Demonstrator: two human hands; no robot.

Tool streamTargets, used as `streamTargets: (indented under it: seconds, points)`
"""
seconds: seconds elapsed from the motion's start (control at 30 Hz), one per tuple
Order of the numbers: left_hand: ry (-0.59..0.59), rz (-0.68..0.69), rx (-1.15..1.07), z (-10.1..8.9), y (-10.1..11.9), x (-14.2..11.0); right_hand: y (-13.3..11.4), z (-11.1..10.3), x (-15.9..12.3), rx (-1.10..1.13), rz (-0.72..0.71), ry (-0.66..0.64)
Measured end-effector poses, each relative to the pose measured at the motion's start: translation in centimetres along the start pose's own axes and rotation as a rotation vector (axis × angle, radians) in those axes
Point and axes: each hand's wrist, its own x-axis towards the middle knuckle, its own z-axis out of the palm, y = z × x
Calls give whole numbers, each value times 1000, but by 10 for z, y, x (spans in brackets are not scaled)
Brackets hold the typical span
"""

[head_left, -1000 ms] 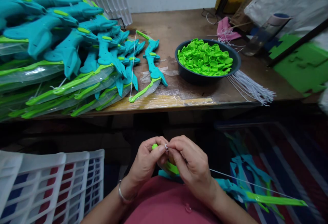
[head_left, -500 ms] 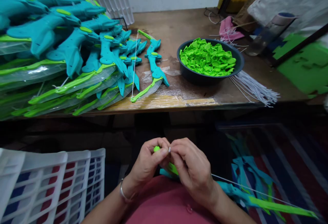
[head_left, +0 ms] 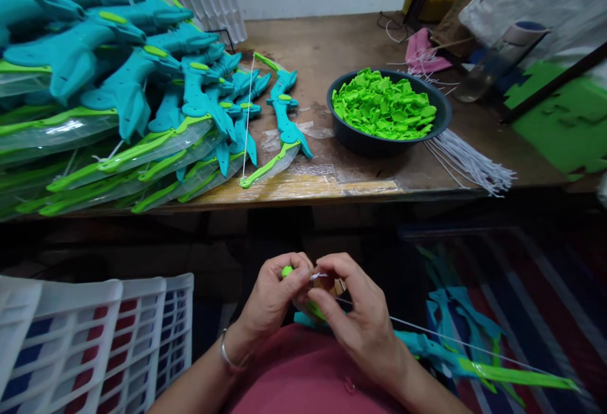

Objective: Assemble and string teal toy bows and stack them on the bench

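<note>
A teal and green toy bow (head_left: 427, 351) lies across my lap, its far limb stretching to the lower right. My left hand (head_left: 282, 291) is closed round the bow's near green tip, which pokes out between thumb and fingers. A short end of white string (head_left: 320, 275) sticks out beside my left fingertips. My right hand (head_left: 358, 319) is close by, thumb and index finger apart around that string end. The long bowstring (head_left: 455, 339) runs from behind my right hand to the far tip. My hands cover the bow's near limb in part.
Finished-looking toy bows (head_left: 118, 54) are heaped on the table's left, with a single bow (head_left: 284, 117) beside them. A dark bowl (head_left: 379, 143) holds green plastic pieces. White strings (head_left: 474, 161) hang near the table edge. A white crate (head_left: 109, 338) stands lower left; more bow parts (head_left: 467, 313) lie lower right.
My right thumb and index finger have come apart from their pinch at the string, and the white end now shows between the hands. My left hand keeps its grip on the bow tip.
</note>
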Motion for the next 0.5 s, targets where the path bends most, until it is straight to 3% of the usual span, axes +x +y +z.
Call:
streamTargets:
  seconds: [0.23,0.5]
  points:
    - [0,25,42,2,2,-1,-2,-2,5,-46,-42,-14]
    - [58,92,60,1,-2,0,2,-26,2,-236,-27,-22]
